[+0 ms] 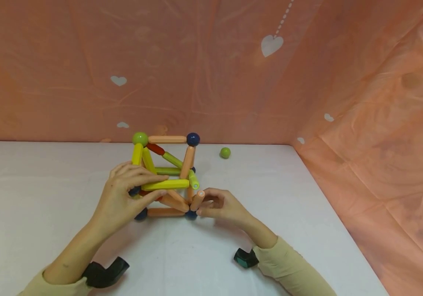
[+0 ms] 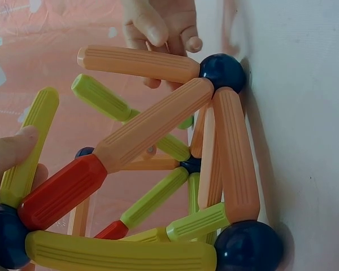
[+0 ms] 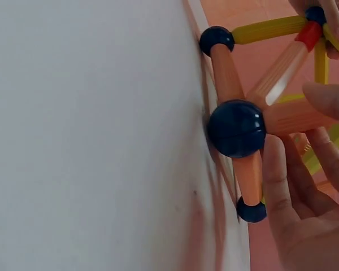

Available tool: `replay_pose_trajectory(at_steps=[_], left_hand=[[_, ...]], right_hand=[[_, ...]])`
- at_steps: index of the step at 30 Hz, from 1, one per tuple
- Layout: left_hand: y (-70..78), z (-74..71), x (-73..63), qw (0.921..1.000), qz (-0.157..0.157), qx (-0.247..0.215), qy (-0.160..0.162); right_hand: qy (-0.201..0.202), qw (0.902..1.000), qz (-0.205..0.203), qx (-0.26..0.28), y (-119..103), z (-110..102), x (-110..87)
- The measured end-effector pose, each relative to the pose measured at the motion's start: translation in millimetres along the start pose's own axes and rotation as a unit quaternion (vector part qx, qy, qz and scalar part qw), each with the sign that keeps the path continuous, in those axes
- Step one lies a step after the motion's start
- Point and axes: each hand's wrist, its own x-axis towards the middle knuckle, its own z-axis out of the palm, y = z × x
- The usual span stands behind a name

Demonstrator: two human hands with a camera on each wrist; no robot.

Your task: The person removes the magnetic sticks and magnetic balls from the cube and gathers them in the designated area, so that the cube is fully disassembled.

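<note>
A magnetic construction frame of sticks and balls stands between both hands. My left hand (image 1: 122, 187) pinches a yellow stick (image 1: 171, 184) between thumb and fingers; its base meets a dark blue ball (image 2: 8, 236). On the right, an orange stick (image 1: 198, 200) rises from another blue ball (image 3: 237, 129), its upper end free. Beside that stick and ball is my right hand (image 1: 226, 207), fingers spread apart, fingertips right at the stick. A red and orange diagonal (image 2: 101, 169) joins the two balls. Green sticks (image 2: 152, 195) show inside the frame.
A loose green ball (image 1: 225, 153) lies on the white table behind and to the right of the frame. Black wrist straps (image 1: 106, 272) show near both sleeves. A pink cloth (image 1: 211, 70) with white hearts hangs along the back and right side.
</note>
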Motion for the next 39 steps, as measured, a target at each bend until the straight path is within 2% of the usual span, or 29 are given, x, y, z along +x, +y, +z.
replay_pose_trajectory(at_steps=[4, 7, 11, 14, 17, 23, 27, 29, 35, 39], left_hand=[[-0.3, 0.2, -1.3, 1.0000, 0.004, 0.001, 0.002], [-0.8, 0.5, -2.0, 1.0000, 0.007, 0.001, 0.003], [-1.7, 0.9, -1.6, 0.9999, 0.011, 0.002, 0.009], [-2.1, 1.6, -1.9, 0.9998, 0.013, 0.002, 0.012], [-2.6, 2.5, -3.2, 0.9998, 0.013, 0.003, 0.011], [-3.4, 3.9, -2.1, 0.9999, 0.009, 0.003, 0.008], [-4.5, 4.3, -1.6, 0.9999, 0.009, 0.002, 0.006], [-5.2, 4.8, -1.4, 0.9999, 0.009, 0.001, 0.005], [-7.4, 5.2, -0.5, 0.9999, 0.012, -0.003, 0.009], [-7.5, 4.5, -0.3, 0.9999, 0.011, -0.003, 0.011]], right_hand=[[-0.002, 1.0000, -0.004, 0.000, 4, 3, 1.8], [-0.003, 0.9996, -0.026, -0.006, 5, 6, 4.4], [0.001, 0.9969, -0.064, -0.045, 6, 10, 8.4], [0.013, 0.9931, -0.077, -0.088, 6, 12, 8.7], [0.021, 0.9868, -0.088, -0.134, 6, 13, 6.6], [0.037, 0.9679, -0.133, -0.210, 6, 12, 4.3], [0.044, 0.9597, -0.135, -0.242, 6, 12, 3.8], [0.049, 0.9607, -0.126, -0.242, 5, 11, 3.7], [0.078, 0.9771, -0.079, -0.181, 2, 5, 6.4], [0.096, 0.9781, -0.065, -0.172, 3, -1, 6.0]])
